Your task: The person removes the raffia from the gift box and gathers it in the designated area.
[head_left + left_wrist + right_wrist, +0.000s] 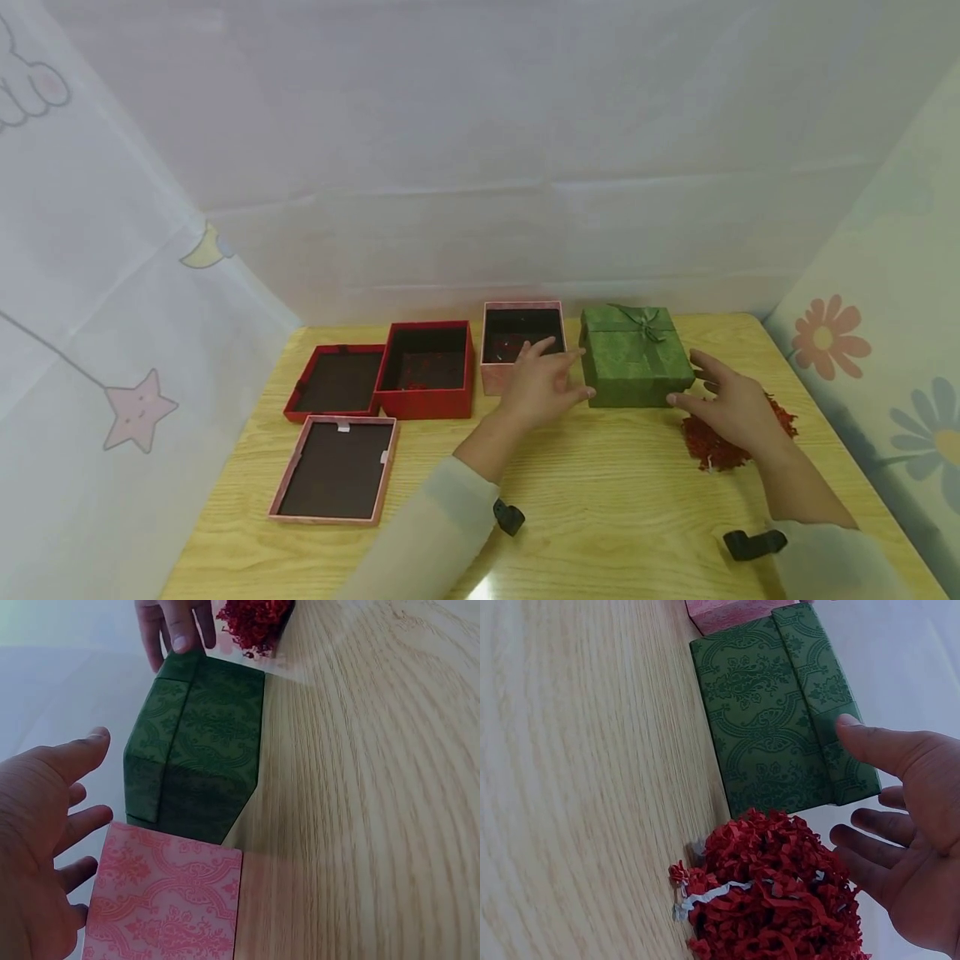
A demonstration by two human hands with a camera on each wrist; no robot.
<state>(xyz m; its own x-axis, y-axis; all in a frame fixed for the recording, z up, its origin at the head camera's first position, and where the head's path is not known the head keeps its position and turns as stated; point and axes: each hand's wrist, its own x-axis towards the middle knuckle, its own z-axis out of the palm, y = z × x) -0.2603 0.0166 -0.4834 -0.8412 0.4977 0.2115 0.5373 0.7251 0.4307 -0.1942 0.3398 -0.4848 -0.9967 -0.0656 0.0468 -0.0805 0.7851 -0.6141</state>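
Note:
A green patterned gift box with its lid on and a green ribbon bow on top stands at the back right of the table. My left hand is just left of it, fingers spread and holding nothing, in front of the pink box. On the other side, my right hand has its thumb at the lid's right edge, while its relaxed fingers extend beside the box. Below that hand lies a heap of red shredded paper with some white strips, close against the green box's side in the right wrist view.
Left of the pink box stands an uncovered red box with red paper bits inside. A red lid lies upturned beside it, and a pink lid lies upturned in front. White cloth hangs behind the wooden table.

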